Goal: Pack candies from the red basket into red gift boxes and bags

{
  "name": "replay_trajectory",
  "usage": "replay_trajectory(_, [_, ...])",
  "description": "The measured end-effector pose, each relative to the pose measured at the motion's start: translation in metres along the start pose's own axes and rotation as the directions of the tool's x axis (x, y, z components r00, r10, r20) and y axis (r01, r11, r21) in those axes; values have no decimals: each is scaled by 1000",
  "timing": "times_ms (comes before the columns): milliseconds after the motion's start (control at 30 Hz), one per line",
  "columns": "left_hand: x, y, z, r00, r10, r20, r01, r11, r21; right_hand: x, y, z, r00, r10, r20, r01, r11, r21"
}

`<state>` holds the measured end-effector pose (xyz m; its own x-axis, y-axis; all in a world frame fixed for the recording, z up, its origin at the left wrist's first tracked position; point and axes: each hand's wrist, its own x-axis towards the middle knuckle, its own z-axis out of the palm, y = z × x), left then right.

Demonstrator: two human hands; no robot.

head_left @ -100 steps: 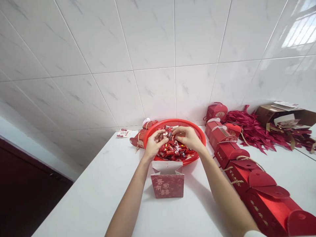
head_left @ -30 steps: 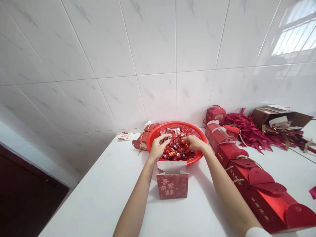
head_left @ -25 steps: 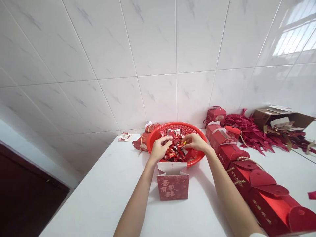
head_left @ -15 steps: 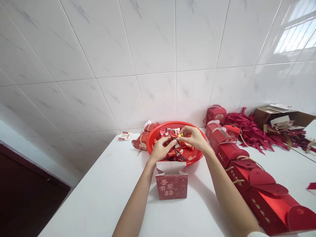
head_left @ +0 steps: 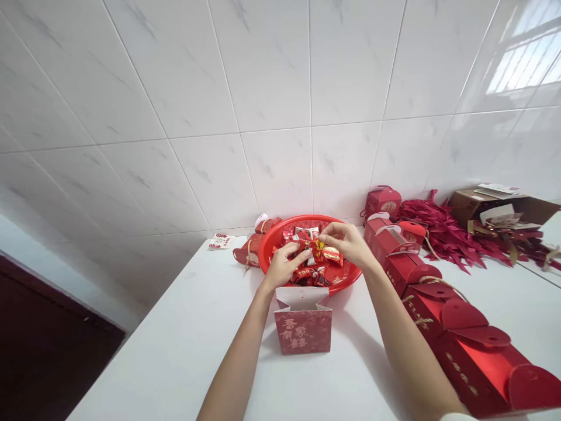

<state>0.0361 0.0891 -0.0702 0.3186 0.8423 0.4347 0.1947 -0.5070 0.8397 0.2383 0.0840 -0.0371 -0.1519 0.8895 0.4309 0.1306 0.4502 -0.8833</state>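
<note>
The right hand (head_left: 347, 244) has its fingers (head_left: 326, 233) pinching a red and gold wrapped candy (head_left: 328, 253) over the red plastic basket (head_left: 263, 257) at lower middle of the frame. The left hand (head_left: 284, 267) has its fingers pressed together among the candies. An open red paper box (head_left: 302, 331) stands just in front, on the white surface (head_left: 175, 351).

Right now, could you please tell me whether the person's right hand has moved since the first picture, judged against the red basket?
Yes: the right hand has shifted rightward, closer to the right side of the rim of the red plastic basket.
</note>
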Motion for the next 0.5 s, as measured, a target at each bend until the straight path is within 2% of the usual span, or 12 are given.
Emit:
replay_trajectory(100, [0,1,0,1000,-2,20,2,1000,-26,3,3,8,993,11,-117,-3,998,64])
replay_trajectory(233, [-1,2,-1,999,-45,26,47,995,-93,5,5,20,988,32,-154,-16,994,106])
replay_trajectory(367, [-1,5,-1,995,-87,45,93,980,-179,3,1,23,993,24,-115,-13,995,96])
replay_trajectory(500, [0,4,-1,995,-93,-19,88,981,-175,1,-2,20,999,34,-30,-31,996,86])
